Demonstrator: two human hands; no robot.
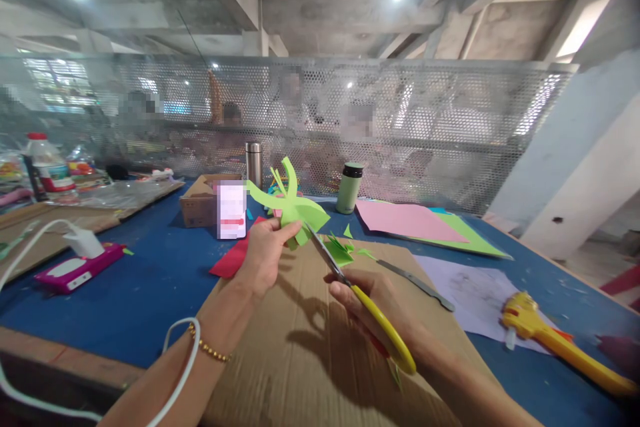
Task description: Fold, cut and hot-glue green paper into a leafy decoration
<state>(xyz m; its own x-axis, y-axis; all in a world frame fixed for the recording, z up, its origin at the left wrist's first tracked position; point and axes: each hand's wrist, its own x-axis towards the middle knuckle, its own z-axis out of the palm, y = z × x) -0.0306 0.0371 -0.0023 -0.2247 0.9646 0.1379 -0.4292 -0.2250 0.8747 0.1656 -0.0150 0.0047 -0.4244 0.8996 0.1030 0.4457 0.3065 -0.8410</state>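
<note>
Pinched between the thumb and fingers of my left hand (267, 247) is a bright green paper cutout (295, 203) with several long curved strips. My right hand (367, 300) grips yellow-handled scissors (380, 323), their blades pointing up and left with the tips at the cutout's lower edge. Whether the blades are cutting into the paper I cannot tell. Below both hands lies a brown cardboard sheet (280, 360). Green scraps (340, 251) rest on its far part, beside a grey flat metal blade (420, 282).
A yellow glue gun (545, 330) lies on lilac paper (465, 287) at right. Pink paper (410, 220), a green tumbler (350, 188), a steel flask (254, 163), a phone (231, 210) and a cardboard box (197, 203) stand farther back. A white cable (180, 380) crosses my left forearm.
</note>
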